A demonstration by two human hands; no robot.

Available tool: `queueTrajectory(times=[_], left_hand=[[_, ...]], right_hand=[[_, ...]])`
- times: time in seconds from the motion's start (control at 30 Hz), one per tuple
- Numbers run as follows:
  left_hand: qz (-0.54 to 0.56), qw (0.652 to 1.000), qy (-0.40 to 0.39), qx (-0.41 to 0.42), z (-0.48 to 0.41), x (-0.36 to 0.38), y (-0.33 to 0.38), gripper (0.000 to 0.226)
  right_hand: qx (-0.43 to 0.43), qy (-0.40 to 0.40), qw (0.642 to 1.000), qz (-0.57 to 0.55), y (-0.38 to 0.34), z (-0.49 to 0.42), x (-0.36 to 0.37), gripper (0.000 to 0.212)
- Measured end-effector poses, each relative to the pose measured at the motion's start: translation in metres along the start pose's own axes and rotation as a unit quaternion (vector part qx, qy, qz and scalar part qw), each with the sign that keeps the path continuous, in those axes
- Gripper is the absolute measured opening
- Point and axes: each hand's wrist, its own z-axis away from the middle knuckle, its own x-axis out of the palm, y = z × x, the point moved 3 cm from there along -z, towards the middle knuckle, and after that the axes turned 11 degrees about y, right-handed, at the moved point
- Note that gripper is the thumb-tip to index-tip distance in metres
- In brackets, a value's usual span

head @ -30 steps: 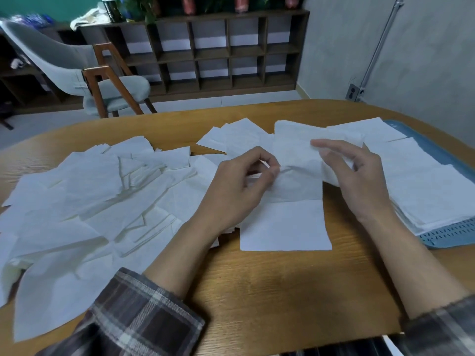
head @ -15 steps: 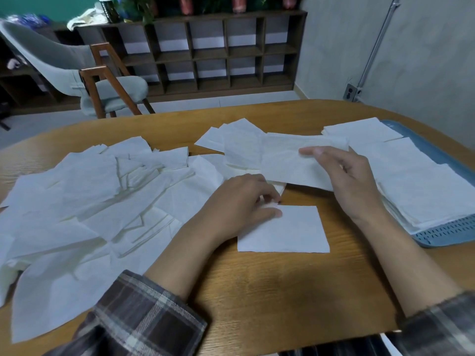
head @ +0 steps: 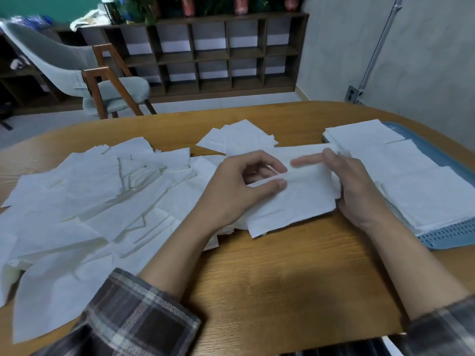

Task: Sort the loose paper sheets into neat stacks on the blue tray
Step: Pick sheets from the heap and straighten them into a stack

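Note:
A white paper sheet [head: 295,201] lies in the middle of the wooden table, its top part lifted. My left hand [head: 236,186] pinches its upper left edge between thumb and forefinger. My right hand [head: 352,186] holds its right edge, fingers reaching over the top. A messy spread of loose white sheets [head: 84,201] covers the table's left half. At the right, the blue tray [head: 452,235] carries neat stacks of sheets [head: 411,186], with a separate stack [head: 362,134] at its far end.
A small pile of sheets [head: 239,137] lies at the table's far middle. The table's front [head: 282,291] is bare wood. Behind the table stand a grey chair [head: 102,86] and a dark shelf unit [head: 218,52]. A wall with a pipe is at the right.
The sheet in my right hand has come down onto the sheet on the table. My left hand has moved up from that lower sheet and now pinches the paper's upper edge.

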Motion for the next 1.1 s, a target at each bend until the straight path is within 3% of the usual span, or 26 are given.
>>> queueTrajectory(times=[0.1, 0.2, 0.37, 0.57, 0.73, 0.83, 0.9, 0.97, 1.03, 1.1], left_hand=[[0.019, 0.998, 0.052, -0.003, -0.001, -0.002, -0.001, 0.021], [0.013, 0.996, 0.089, -0.010, -0.002, -0.001, -0.005, 0.022], [0.006, 0.991, 0.132, -0.001, -0.002, 0.001, -0.006, 0.018], [0.000, 0.989, 0.149, 0.008, 0.000, 0.004, -0.007, 0.019], [-0.116, 0.966, 0.220, 0.075, 0.002, 0.002, -0.006, 0.033], [-0.082, 0.973, 0.215, -0.010, 0.000, 0.000, -0.008, 0.034], [-0.024, 0.981, 0.170, -0.085, 0.000, 0.001, -0.008, 0.027], [0.059, 0.980, 0.100, -0.161, 0.001, 0.006, -0.008, 0.038], [0.151, 0.962, 0.043, -0.224, 0.004, 0.012, -0.008, 0.055], [0.200, 0.950, 0.042, -0.235, 0.005, 0.015, -0.009, 0.055]], right_hand=[[0.023, -0.029, 0.999, -0.012, 0.000, 0.003, 0.008, 0.013], [0.016, -0.008, 1.000, 0.019, 0.002, 0.004, 0.009, 0.007], [0.028, -0.012, 0.999, 0.014, -0.003, 0.007, 0.013, 0.026], [0.034, 0.003, 0.999, 0.031, -0.003, 0.007, 0.015, 0.028], [-0.011, -0.003, 1.000, 0.020, -0.008, 0.007, 0.014, 0.031], [0.001, 0.000, 0.997, -0.077, -0.011, 0.005, 0.013, 0.048], [0.034, 0.000, 0.989, -0.146, -0.011, 0.004, 0.012, 0.058], [0.063, -0.015, 0.981, -0.180, -0.011, 0.004, 0.011, 0.062], [0.082, -0.016, 0.977, -0.197, -0.009, 0.003, 0.009, 0.062], [0.060, 0.020, 0.991, -0.121, -0.003, 0.001, 0.007, 0.061]])
